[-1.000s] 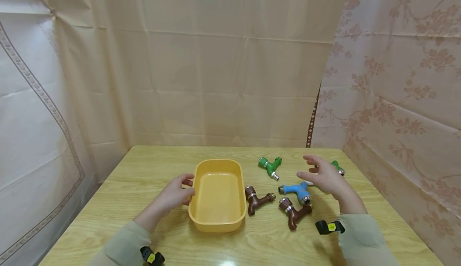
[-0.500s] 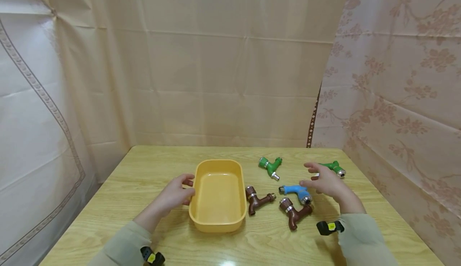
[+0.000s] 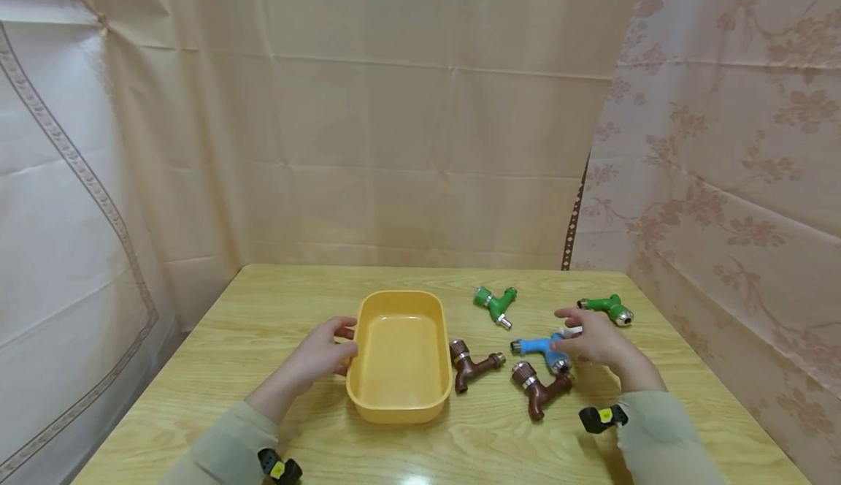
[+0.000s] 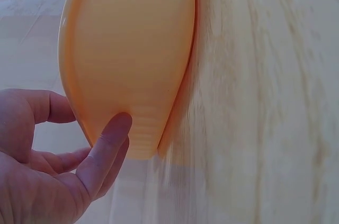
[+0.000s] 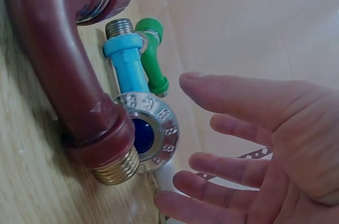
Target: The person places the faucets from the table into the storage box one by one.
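Note:
My left hand (image 3: 322, 353) rests its fingertips against the left side of a yellow plastic tray (image 3: 352, 397). In the left wrist view, one fingertip presses on the tray's outer wall (image 4: 132, 49). My right hand (image 3: 599, 340) hovers over the right end of a blue tap (image 3: 534, 346), fingers spread and nothing between them. The right wrist view shows its thumb pointing toward the blue tap (image 5: 130, 65) and a gap between them. A white part (image 3: 570, 331) by the blue tap is partly covered by the fingers. Just in front lies a brown tap (image 3: 539, 396).
Another brown tap (image 3: 468, 372) lies close beside the tray's right side. Two green taps stand farther back, one behind the middle (image 3: 497, 306) and one near the right edge, a green tap (image 3: 607, 306). A beige curtain (image 3: 407, 142) hangs behind the wooden table (image 3: 276, 310).
My right hand has come lower and nearer to the blue tap, uncovering the green tap at the right. The left hand and the tray keep their places.

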Demonstrator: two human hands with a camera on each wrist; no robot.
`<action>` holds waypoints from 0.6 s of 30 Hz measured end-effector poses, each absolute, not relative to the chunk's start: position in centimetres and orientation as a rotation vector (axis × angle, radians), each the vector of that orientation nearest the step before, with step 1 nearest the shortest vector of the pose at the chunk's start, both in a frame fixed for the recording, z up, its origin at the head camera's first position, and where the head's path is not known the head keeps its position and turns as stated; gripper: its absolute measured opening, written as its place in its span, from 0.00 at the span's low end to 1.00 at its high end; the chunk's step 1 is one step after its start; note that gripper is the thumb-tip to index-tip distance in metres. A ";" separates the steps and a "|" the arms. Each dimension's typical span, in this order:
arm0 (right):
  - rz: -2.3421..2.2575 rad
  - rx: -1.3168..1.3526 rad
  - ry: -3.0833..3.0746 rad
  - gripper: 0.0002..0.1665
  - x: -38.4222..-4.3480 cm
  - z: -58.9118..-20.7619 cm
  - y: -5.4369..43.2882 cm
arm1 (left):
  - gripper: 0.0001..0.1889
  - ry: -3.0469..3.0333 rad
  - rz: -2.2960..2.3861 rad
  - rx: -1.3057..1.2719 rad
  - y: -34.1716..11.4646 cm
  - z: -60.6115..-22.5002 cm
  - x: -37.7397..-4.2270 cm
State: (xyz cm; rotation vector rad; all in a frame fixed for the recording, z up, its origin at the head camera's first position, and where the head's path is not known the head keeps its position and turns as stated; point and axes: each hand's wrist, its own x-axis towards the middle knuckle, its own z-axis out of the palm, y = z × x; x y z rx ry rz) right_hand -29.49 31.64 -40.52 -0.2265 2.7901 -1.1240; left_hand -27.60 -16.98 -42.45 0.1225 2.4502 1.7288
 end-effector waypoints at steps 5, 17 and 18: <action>-1.114 -0.205 2.783 0.43 -29.6 -40.9 31.7 | 0.30 2.449 1.726 0.113 -16.9 -42.4 -27.7; -1.106 -0.238 2.745 0.36 -29.9 -41.6 31.5 | 0.30 2.448 1.732 0.102 -16.9 -42.4 -27.5; -1.110 -0.247 2.739 0.35 -29.9 -41.7 31.4 | 0.30 2.447 1.736 0.104 -16.9 -42.4 -27.5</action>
